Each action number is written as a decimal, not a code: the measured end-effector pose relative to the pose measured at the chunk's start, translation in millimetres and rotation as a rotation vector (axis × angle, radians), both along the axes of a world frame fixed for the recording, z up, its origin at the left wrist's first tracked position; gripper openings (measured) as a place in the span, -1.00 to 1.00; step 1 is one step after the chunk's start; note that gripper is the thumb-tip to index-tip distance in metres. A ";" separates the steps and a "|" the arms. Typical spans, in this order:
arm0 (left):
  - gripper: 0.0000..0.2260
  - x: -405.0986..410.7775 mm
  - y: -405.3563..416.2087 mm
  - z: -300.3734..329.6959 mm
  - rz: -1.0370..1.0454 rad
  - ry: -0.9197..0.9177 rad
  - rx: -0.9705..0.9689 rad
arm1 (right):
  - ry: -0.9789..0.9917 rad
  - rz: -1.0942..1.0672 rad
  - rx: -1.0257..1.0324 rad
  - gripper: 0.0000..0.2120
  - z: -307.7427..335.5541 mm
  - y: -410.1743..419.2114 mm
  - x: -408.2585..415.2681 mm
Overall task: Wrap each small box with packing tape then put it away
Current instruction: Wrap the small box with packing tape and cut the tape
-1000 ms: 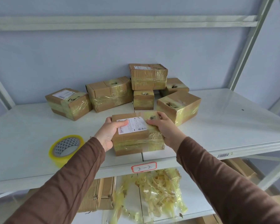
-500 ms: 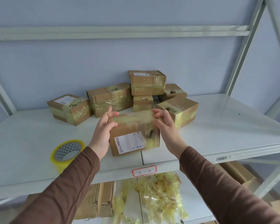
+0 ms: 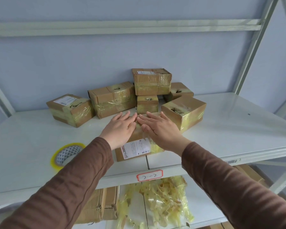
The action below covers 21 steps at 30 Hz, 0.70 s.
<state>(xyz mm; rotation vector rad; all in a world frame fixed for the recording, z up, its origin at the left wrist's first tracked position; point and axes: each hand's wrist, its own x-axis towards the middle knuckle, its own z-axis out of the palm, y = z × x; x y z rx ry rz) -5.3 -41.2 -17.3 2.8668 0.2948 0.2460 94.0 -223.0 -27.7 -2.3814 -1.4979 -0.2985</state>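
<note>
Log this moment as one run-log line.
left hand: flat on labelled box | right hand: flat on same | box on shelf | tape roll: idle, left

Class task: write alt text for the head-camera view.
Both hands, left and right, press flat on a taped box on a white shelf. More taped boxes sit behind; a tape roll lies left.

Long brown sleeves of soft knit cover both arms to the wrists.
</note>
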 end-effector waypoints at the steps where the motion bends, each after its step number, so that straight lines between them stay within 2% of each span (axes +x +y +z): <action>1: -0.53 2.0 1.4 -1.6 0.005 0.020 0.012 | -0.002 -0.006 0.001 -0.51 -1.7 1.1 1.3; 4: -0.52 1.7 5.6 -3.3 -0.002 0.106 0.043 | 0.017 0.005 -0.037 -0.51 -5.2 2.6 0.1; 6: -0.50 1.0 10.6 -0.4 -0.043 0.127 -0.049 | 0.081 0.032 -0.049 -0.51 -0.9 1.5 1.8; 7: -0.48 -0.7 13.7 3.1 -0.060 0.091 -0.230 | 0.167 0.052 -0.010 -0.52 3.8 -0.1 4.3; 8: -0.45 -4.3 16.0 8.1 -0.048 0.016 -0.523 | 0.320 0.072 0.088 -0.53 9.1 -2.3 7.1; 10: -0.42 -7.3 22.9 10.9 0.066 -0.223 -1.105 | 0.735 0.053 0.408 -0.55 15.8 -7.4 14.0; 11: -0.42 -8.6 25.6 8.6 0.160 -0.328 -1.302 | 0.917 -0.001 0.565 -0.57 16.5 -9.9 17.6; 13: -0.44 -8.7 28.4 -0.5 0.329 -0.399 -1.529 | 1.207 -0.123 0.727 -0.60 11.9 -12.1 26.2; 15: -0.46 -13.2 19.7 -7.8 0.345 -0.333 -1.600 | 1.405 -0.159 0.757 -0.57 2.5 -10.9 29.6; 17: -0.57 -13.8 8.2 -14.9 0.375 -0.332 -1.614 | 1.495 -0.173 0.749 -0.51 -6.8 -7.7 25.3; 21: -0.82 -5.0 2.0 -18.6 0.510 -0.470 -1.599 | 1.614 -0.247 0.851 -0.65 -12.6 3.3 19.3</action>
